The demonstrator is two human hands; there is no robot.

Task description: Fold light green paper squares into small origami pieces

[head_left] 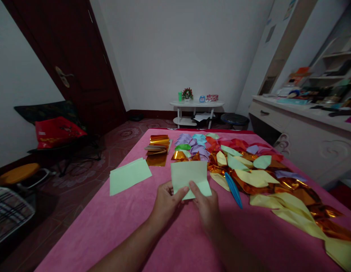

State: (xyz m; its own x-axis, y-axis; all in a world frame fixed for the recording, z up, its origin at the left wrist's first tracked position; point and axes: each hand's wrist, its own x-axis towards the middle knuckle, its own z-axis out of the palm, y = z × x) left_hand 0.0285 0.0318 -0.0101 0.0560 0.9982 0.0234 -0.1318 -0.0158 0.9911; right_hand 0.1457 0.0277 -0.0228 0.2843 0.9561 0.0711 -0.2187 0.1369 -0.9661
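Between my hands is a pale green sheet of paper (189, 173), creased across its width with the upper part standing up. My left hand (167, 198) grips its lower left edge, thumb on top. On the lower right, my right hand (205, 202) pinches the same sheet, its thumb close to the other thumb. The fingers under the paper are mostly hidden. To the left lies a stack of pale green sheets (130, 175) on the pink cloth (113, 230). Beyond it sits a pile of shiny gold-orange foil sheets (157, 147).
Folded paper pieces in yellow (288, 206), purple, red and gold foil spread over the right side, with a blue pointed piece (233, 190) near my right hand. Past the far edge stands a small white table (196, 104). A white dresser (305, 132) is at right, a chair with a red bag (59, 132) at left.
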